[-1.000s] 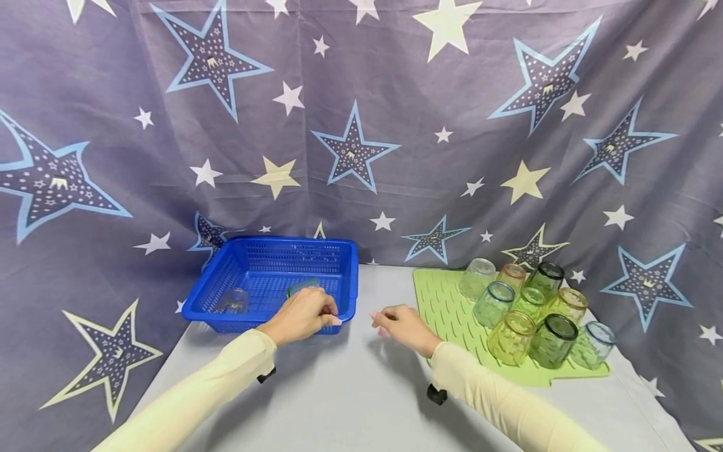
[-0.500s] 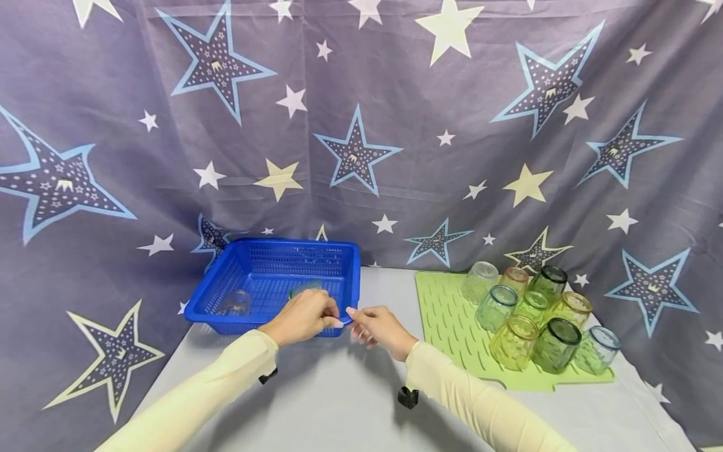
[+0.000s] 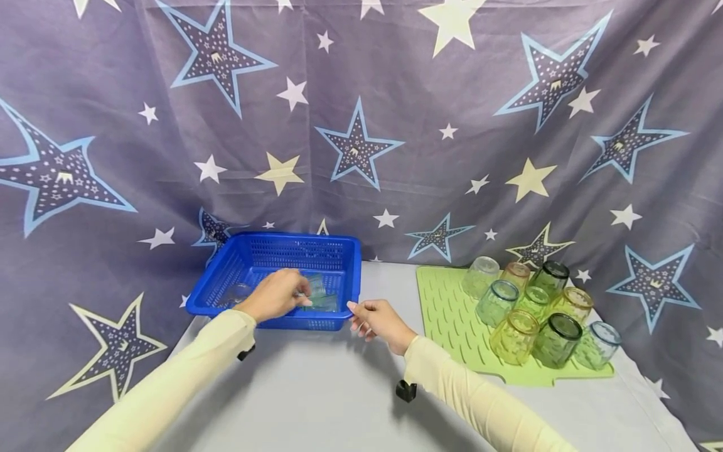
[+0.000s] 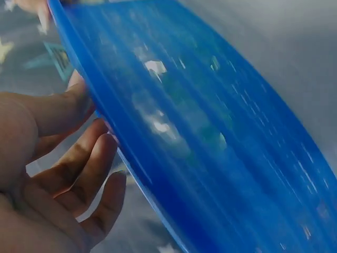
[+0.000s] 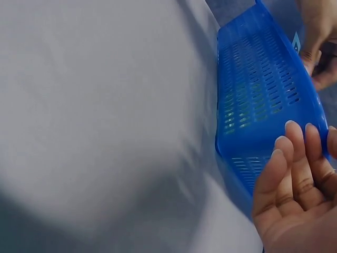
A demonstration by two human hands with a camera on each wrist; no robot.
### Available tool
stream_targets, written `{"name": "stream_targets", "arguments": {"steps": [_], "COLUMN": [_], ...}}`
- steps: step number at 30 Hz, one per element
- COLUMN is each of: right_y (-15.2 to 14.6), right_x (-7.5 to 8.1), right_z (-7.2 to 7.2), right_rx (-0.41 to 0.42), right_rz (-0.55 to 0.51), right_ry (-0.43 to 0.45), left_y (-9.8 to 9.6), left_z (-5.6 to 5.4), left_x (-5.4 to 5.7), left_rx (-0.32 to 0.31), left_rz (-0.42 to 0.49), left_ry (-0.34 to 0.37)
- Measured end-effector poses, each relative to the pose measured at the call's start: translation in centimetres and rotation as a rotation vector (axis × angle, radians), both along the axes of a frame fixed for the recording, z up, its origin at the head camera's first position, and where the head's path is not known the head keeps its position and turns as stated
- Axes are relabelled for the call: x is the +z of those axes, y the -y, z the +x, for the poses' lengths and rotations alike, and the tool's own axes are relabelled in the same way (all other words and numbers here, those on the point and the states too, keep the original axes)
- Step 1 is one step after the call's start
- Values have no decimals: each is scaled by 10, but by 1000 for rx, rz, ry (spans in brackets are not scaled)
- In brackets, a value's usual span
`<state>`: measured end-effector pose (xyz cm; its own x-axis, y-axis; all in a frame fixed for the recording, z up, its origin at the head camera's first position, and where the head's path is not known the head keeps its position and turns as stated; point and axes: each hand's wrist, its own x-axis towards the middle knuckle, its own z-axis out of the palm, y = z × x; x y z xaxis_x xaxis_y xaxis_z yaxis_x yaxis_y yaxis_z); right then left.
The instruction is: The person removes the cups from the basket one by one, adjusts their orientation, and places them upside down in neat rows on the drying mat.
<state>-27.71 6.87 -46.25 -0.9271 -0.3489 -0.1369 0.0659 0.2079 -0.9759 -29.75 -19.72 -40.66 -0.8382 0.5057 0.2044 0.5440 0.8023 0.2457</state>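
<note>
A blue plastic basket (image 3: 294, 243) stands at the back left of the table, with several greenish and clear glasses (image 3: 323, 302) lying in it. My left hand (image 3: 273, 294) is over the basket's near rim. In the left wrist view its loosely bent fingers (image 4: 97, 161) lie along the rim, apart from each other, and appear to grip nothing; any contact is blurred. At the near right corner my right hand (image 3: 381, 323) pinches the basket rim. The right wrist view shows its fingers (image 5: 303, 168) against the outside of that corner.
To the right lies a green drying mat (image 3: 446, 301). Several coloured glasses, such as a yellow glass (image 3: 514, 339) and a dark green glass (image 3: 556, 342), stand upside down on it. A starry curtain (image 3: 361, 207) hangs behind the table.
My right hand has come left from the table's middle onto the basket's near right corner. My left hand has left that corner and moved left along the near rim. The basket stays about where it was.
</note>
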Motion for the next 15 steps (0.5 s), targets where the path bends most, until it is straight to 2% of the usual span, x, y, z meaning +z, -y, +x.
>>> {"name": "stream_targets", "arguments": {"steps": [5,10,15], "right_y": [-2,-1,-1], "right_x": [1,0,-1], "right_z": [-1,1,1], "right_rx": [-9,10,15], "right_rz": [-1,-5,-4], "right_ry": [4,21,11], "left_y": [36,66,85], "left_z": [-10,-7,-2], "left_x": [-2,0,6], "left_rx": [79,186,275], "left_rz": [-103,-208,-267], "left_ry": [18,35,78]}}
